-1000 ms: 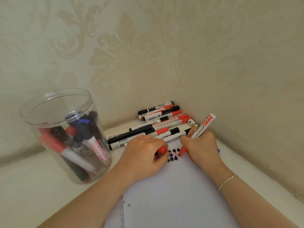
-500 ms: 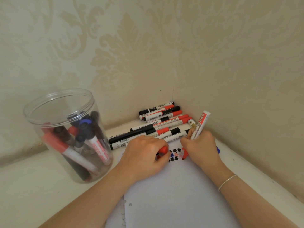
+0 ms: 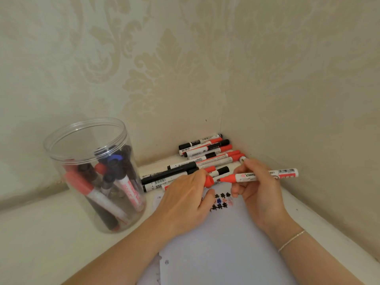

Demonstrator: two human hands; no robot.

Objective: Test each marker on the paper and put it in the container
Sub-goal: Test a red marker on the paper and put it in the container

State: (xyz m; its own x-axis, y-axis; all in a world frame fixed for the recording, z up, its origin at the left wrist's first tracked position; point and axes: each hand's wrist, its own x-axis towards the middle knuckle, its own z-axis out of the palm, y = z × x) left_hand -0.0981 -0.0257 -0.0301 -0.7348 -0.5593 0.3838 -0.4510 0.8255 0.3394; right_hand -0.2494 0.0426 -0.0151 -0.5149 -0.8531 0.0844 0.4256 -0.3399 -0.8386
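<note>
Cream damask-papered corner, white ledge | right hand [image 3: 260, 192] pinches uncapped red-and-white marker [image 3: 265, 175] level above white paper sheet [image 3: 226, 243] | left hand [image 3: 185, 199] grips its red cap [image 3: 209, 181] | recapping looks next: line up tip, then clear plastic jar [image 3: 92, 173]

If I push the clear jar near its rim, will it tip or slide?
Probably tip rather than slide: the clear jar is tall, and its base is no wider than its rim. The markers inside lean at angles, so they would likely shift. The smooth plastic wall may feel slippery.
</note>
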